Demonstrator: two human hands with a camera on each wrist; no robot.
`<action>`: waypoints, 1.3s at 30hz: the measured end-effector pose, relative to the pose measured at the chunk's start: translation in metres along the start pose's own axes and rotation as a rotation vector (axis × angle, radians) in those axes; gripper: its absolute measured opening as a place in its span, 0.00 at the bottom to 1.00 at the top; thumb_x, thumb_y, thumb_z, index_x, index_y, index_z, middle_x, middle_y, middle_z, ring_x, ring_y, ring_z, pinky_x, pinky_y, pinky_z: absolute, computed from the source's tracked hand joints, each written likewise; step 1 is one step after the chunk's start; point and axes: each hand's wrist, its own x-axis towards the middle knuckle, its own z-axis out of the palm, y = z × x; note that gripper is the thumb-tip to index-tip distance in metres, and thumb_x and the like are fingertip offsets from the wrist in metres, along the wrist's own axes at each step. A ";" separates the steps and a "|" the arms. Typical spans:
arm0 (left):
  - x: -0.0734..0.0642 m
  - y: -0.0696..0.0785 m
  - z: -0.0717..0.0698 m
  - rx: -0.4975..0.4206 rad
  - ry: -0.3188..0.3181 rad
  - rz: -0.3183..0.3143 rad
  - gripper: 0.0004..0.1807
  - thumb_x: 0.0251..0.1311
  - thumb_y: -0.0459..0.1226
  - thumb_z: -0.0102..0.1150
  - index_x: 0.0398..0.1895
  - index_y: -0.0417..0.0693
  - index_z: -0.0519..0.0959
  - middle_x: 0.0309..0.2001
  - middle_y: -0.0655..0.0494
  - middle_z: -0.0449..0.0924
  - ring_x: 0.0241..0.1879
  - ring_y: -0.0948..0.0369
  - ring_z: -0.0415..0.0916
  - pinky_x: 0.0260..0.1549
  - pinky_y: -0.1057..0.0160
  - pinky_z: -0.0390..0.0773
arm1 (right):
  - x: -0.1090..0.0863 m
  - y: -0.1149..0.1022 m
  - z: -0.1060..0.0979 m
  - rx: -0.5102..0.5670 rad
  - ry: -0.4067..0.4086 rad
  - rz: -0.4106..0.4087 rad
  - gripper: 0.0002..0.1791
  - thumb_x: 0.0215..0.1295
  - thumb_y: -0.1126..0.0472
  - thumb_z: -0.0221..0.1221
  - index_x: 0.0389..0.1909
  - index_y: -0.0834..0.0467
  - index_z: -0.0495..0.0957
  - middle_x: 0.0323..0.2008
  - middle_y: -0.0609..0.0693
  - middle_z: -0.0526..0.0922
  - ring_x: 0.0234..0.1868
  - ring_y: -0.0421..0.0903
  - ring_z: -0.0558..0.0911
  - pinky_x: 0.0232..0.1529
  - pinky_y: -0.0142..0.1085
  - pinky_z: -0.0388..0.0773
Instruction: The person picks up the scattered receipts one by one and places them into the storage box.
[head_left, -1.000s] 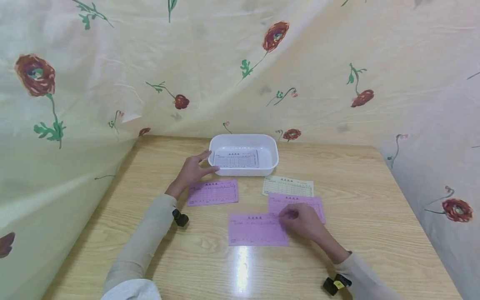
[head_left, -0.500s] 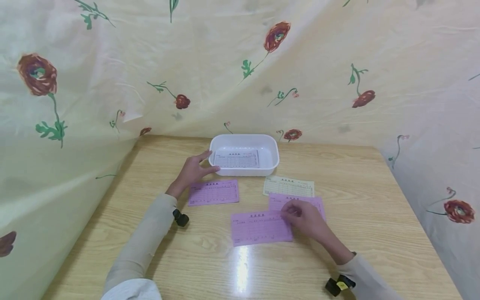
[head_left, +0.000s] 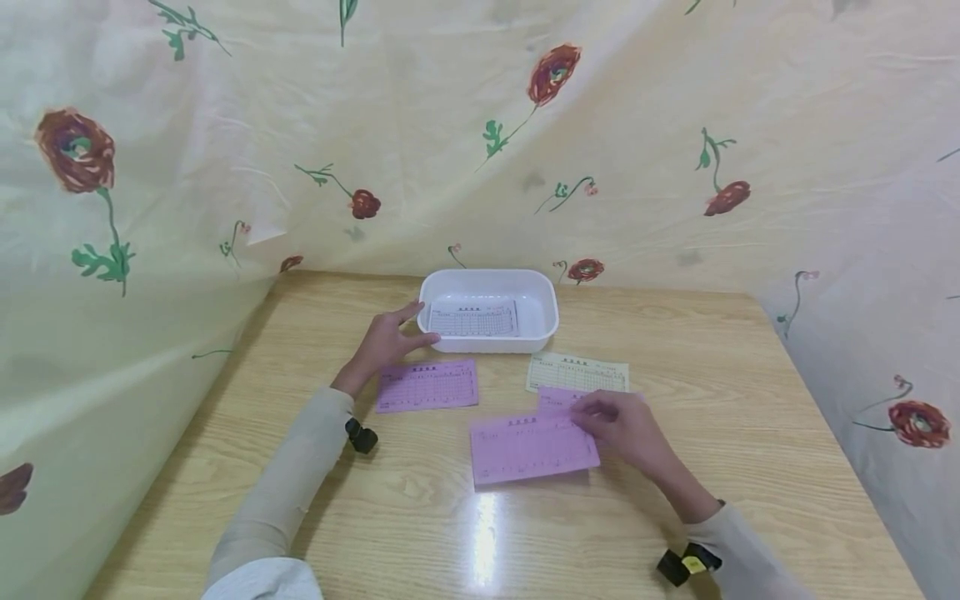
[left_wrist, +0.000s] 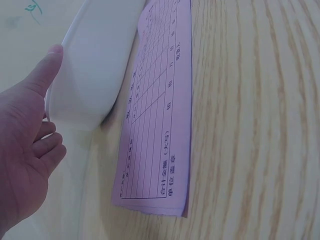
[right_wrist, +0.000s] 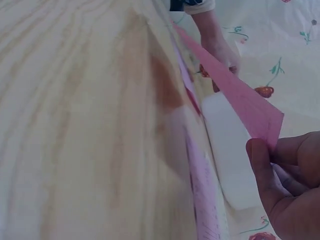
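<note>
We grip left end of white tray (head_left: 487,343) with left hand (head_left: 382,340); first purple slip (head_left: 429,387) lies just in front, on desk (head_left: 382,500). Pale slip (head_left: 472,320) already inside tray. Rightward, purple sheet (head_left: 528,452) raised, not yet in; green slip (head_left: 573,374), second purple slip (head_left: 557,399) lie outside. Our right hand (head_left: 628,433) pinches sheet's edge. Partway, we judge.
</note>
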 end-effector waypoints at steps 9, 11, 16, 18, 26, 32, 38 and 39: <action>-0.001 -0.002 0.000 0.000 0.002 0.002 0.49 0.55 0.57 0.73 0.75 0.42 0.66 0.76 0.44 0.60 0.75 0.44 0.60 0.73 0.46 0.64 | 0.011 -0.008 -0.019 0.032 0.057 0.068 0.08 0.68 0.59 0.67 0.45 0.56 0.87 0.46 0.53 0.89 0.46 0.48 0.87 0.43 0.29 0.84; -0.001 -0.002 0.000 -0.002 0.002 -0.001 0.49 0.55 0.57 0.73 0.75 0.42 0.66 0.76 0.44 0.60 0.75 0.44 0.60 0.73 0.46 0.64 | 0.014 -0.010 -0.024 0.056 0.062 0.067 0.09 0.68 0.59 0.67 0.45 0.57 0.86 0.46 0.54 0.89 0.46 0.48 0.87 0.42 0.29 0.85; -0.001 -0.003 0.001 -0.005 0.003 -0.004 0.49 0.55 0.57 0.73 0.75 0.42 0.66 0.76 0.46 0.60 0.75 0.44 0.60 0.73 0.46 0.64 | 0.022 -0.018 -0.034 0.147 0.064 0.055 0.13 0.69 0.60 0.66 0.48 0.64 0.84 0.46 0.59 0.88 0.43 0.43 0.87 0.42 0.30 0.86; -0.001 -0.002 0.001 -0.006 0.004 -0.001 0.49 0.55 0.56 0.74 0.74 0.42 0.66 0.76 0.46 0.60 0.75 0.44 0.60 0.73 0.46 0.64 | 0.026 -0.021 -0.037 0.166 0.065 0.055 0.14 0.69 0.60 0.66 0.49 0.65 0.84 0.46 0.60 0.87 0.42 0.40 0.86 0.43 0.30 0.86; -0.001 -0.003 0.002 -0.011 0.003 0.000 0.49 0.55 0.56 0.73 0.75 0.42 0.66 0.76 0.45 0.60 0.75 0.44 0.60 0.73 0.46 0.64 | 0.045 -0.038 -0.052 0.182 0.094 0.015 0.14 0.70 0.59 0.66 0.49 0.65 0.83 0.45 0.60 0.87 0.39 0.38 0.86 0.42 0.29 0.87; 0.001 -0.002 0.001 -0.007 0.000 -0.010 0.49 0.55 0.57 0.73 0.75 0.43 0.66 0.77 0.45 0.60 0.75 0.44 0.60 0.73 0.46 0.64 | 0.064 -0.050 -0.061 0.222 0.131 -0.025 0.14 0.70 0.61 0.66 0.49 0.67 0.83 0.44 0.63 0.86 0.37 0.37 0.86 0.40 0.29 0.87; 0.001 -0.002 0.001 -0.004 0.000 -0.013 0.49 0.55 0.58 0.73 0.75 0.44 0.66 0.77 0.47 0.60 0.75 0.45 0.59 0.73 0.46 0.64 | 0.087 -0.055 -0.062 0.228 0.152 -0.012 0.15 0.70 0.59 0.65 0.51 0.65 0.83 0.46 0.62 0.86 0.38 0.38 0.86 0.40 0.28 0.86; 0.001 -0.002 0.001 -0.007 0.000 -0.012 0.49 0.55 0.58 0.73 0.75 0.44 0.66 0.77 0.47 0.60 0.75 0.45 0.59 0.73 0.46 0.64 | 0.091 -0.055 -0.061 0.232 0.158 -0.009 0.15 0.71 0.59 0.65 0.51 0.65 0.83 0.46 0.61 0.86 0.39 0.38 0.86 0.40 0.27 0.86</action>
